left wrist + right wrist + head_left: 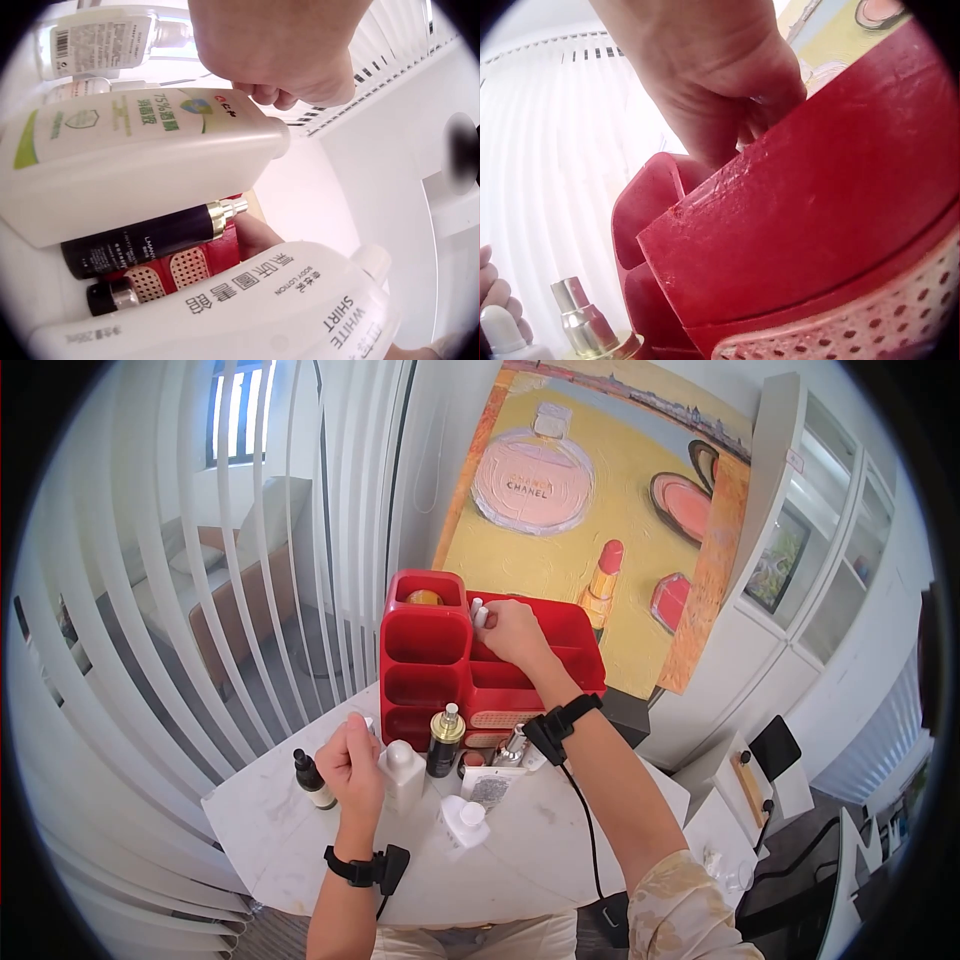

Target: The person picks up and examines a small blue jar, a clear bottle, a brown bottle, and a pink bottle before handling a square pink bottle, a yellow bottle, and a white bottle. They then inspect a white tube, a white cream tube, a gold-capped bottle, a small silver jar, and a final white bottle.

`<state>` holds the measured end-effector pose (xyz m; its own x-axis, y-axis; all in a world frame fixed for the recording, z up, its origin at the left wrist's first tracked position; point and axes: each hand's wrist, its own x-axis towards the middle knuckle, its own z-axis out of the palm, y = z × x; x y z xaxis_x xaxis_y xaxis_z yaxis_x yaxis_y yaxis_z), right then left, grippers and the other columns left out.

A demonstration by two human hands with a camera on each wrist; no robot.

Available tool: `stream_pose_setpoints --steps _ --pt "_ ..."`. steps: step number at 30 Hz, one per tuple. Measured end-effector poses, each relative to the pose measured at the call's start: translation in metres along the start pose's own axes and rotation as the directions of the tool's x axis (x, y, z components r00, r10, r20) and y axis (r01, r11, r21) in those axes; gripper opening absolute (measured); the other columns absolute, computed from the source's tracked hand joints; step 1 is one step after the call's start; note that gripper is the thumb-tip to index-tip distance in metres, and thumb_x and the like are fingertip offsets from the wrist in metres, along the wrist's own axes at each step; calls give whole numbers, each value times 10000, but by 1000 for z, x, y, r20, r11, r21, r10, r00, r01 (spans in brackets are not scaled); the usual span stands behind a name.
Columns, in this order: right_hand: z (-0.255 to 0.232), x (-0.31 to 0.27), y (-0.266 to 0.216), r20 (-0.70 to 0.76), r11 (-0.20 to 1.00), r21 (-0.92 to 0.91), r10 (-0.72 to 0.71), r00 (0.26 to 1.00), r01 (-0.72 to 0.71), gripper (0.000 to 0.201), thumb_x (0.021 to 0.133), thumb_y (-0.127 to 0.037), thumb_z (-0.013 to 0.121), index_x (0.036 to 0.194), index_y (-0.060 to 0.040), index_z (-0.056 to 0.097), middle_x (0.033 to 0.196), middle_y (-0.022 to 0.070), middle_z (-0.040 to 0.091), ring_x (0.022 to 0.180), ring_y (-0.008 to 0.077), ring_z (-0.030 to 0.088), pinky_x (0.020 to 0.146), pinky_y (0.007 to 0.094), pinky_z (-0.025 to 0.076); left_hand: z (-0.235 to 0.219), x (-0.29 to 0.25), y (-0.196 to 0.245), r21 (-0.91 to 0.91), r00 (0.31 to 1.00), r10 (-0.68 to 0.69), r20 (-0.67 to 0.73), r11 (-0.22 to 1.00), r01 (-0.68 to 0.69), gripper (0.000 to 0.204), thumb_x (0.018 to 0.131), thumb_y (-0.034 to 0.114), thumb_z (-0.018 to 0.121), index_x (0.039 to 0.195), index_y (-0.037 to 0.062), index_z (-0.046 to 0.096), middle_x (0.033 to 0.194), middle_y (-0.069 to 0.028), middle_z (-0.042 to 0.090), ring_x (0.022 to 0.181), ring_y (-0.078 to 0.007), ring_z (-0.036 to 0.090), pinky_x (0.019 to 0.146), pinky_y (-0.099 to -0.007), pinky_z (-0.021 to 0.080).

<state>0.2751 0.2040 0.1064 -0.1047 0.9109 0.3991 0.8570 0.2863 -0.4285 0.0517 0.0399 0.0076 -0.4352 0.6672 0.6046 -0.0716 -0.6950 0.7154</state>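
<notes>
Right grip pinches a small white tube at the red organizer

The right grip (513,633) has its fingers curled round the white tube (481,617), which stands at the organizer's (461,670) upper part, beside the divider of the tall compartments; the fingers partly hide it. The left grip (352,762) is curled closed above the marble bench (530,880), between the dark dropper bottle (319,792) and the white bottle (402,782), with nothing visible in it. The gold-collared bottle (441,756) stands upright in front of the organizer, and the small white container (464,821) sits nearer the person
</notes>
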Motion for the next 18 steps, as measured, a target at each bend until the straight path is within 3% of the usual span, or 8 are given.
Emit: stream_pose_setpoints --steps 5,10,13,16,18 --pt "5 2 9 26 992 113 -56 998 53 161 830 -88 698 960 -5 744 871 209 737 838 373 723 780 433 578 1 0 3 2 1000 -1 -4 1000 1 495 1104 188 488 634 73 384 572 38 397 534 -44 303 518 -265 223" --pt "-7 0 15 115 977 186 -130 985 108 270 818 34 650 1079 39 719 892 201 745 842 302 734 780 390 578 1 0 2 -1 1000 10 -8 1000 -10 499 1105 193 485 631 76 380 571 39 393 535 -46 304 519 -266 227" --pt "-16 -6 28 -1 963 226 -150 989 147 336 816 67 630 1146 63 692 930 207 747 862 266 738 799 368 583 0 1 2 -1 1000 3 -11 1000 -3 499 1104 201 486 631 81 383 571 39 393 538 -46 306 521 -266 229" --pt "-43 -29 37 -100 942 289 -149 984 172 278 863 25 673 1138 57 697 972 180 756 878 248 737 822 338 591 0 0 4 23 999 -35 -30 999 36 498 1103 212 491 631 86 395 577 38 395 547 -48 315 531 -263 232" --pt "-73 -53 42 -109 966 210 -133 985 153 276 922 -19 680 1192 37 682 999 120 753 920 168 725 852 293 582 1 0 -2 -34 997 -37 -64 999 35 498 1102 216 494 632 80 402 582 36 396 554 -49 320 534 -263 228"
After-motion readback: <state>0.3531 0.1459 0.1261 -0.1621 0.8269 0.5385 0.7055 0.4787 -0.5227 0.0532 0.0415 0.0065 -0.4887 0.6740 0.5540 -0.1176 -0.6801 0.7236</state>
